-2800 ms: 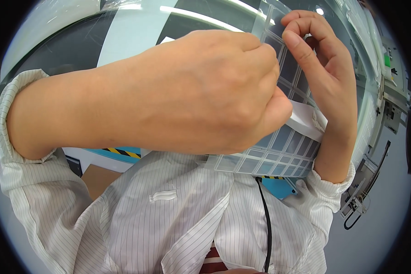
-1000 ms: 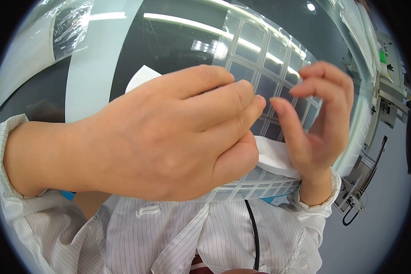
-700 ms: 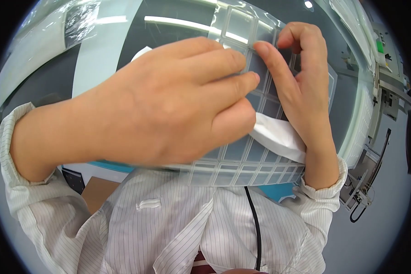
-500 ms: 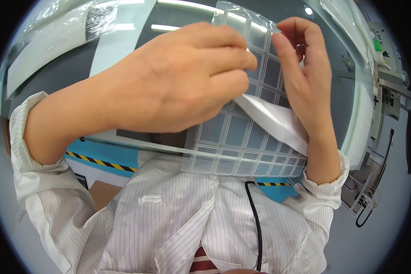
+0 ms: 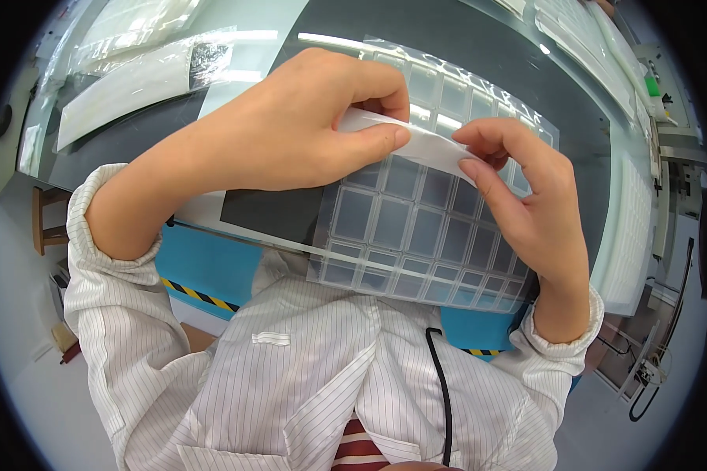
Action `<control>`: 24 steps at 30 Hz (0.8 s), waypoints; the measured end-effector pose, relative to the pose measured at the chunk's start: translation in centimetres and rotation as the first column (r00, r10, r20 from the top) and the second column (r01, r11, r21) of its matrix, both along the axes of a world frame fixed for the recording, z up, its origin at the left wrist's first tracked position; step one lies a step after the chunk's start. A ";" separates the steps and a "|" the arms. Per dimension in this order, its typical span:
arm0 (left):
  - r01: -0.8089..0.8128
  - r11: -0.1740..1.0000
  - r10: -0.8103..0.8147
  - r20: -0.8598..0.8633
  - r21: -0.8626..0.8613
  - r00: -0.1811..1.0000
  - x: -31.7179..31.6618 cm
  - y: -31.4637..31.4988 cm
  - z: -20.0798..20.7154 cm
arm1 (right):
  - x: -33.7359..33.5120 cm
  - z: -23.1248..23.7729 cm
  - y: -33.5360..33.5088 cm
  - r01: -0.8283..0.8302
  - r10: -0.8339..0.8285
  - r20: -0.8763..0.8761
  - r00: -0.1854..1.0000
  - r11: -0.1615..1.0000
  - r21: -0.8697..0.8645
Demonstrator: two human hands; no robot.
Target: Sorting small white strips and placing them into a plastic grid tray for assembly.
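Observation:
A narrow, glossy white strip [image 5: 430,149], paper or film, stretches slightly curved between my hands. My left hand [image 5: 322,125] pinches its left part between thumb and curled fingers. At its right end, my right hand [image 5: 530,180] has thumb and fingertips closed around the strip. Below both hands lies a clear plastic sheet [image 5: 353,212] divided into a grid of rectangular pockets. My hands and the strip hide part of that grid. The sheet's near edge reaches past the table edge, close to my striped coat.
The sheet rests on a glass-topped table [image 5: 271,206] with a dark surface. Clear-wrapped white sheets [image 5: 126,98] lie at the far left, and stacked translucent sheets [image 5: 632,228] line the right side. Metal equipment [image 5: 644,345] stands beyond the right edge.
My left hand has turned, so its thumb now shows on the strip. The right hand has moved down and closed on the strip's other end. The strip now runs straighter between them.

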State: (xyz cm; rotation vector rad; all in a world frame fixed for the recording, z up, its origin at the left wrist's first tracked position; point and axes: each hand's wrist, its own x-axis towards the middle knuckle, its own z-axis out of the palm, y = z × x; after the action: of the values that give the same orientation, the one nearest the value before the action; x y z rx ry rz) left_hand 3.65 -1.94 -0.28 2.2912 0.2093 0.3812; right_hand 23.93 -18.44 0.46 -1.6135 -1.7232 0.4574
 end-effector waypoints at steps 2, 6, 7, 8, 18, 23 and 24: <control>-0.003 0.996 -0.002 -0.061 -0.086 0.998 0.2 0.0 0.1 | 0.2 -0.2 0.0 -0.031 0.030 0.013 0.999 0.998 0.053; -0.027 0.962 0.005 -0.083 -0.271 0.997 -0.1 -0.5 0.0 | 0.3 -1.0 0.0 -0.094 0.064 0.140 0.988 0.970 0.224; -0.040 0.950 0.007 -0.107 -0.309 0.994 -0.1 -0.6 0.0 | 0.2 -1.1 0.0 -0.092 0.061 0.145 0.988 0.971 0.221; -0.040 0.949 0.008 -0.103 -0.312 0.995 -0.1 -0.6 0.1 | 0.2 -1.2 0.2 -0.124 0.052 0.240 0.969 0.948 0.294; 0.090 0.989 -0.093 -0.029 -0.116 0.995 -0.3 -1.8 0.4 | 4.2 2.1 -0.7 0.041 -0.050 -0.089 0.995 0.994 -0.099; 0.244 0.951 -0.257 0.051 0.189 0.965 1.4 -3.5 0.5 | 6.1 0.2 0.9 0.034 -0.061 -0.099 0.993 0.967 -0.252; 0.254 0.950 -0.267 0.052 0.180 0.962 2.0 -3.7 0.2 | 6.2 -0.1 1.1 0.036 -0.054 -0.062 0.997 0.962 -0.269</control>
State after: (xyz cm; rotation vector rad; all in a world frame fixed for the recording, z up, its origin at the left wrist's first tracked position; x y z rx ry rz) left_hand 5.67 -5.65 -0.05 2.4287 -0.1713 0.3590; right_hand 30.09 -17.36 0.40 -1.7990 -1.6229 0.7426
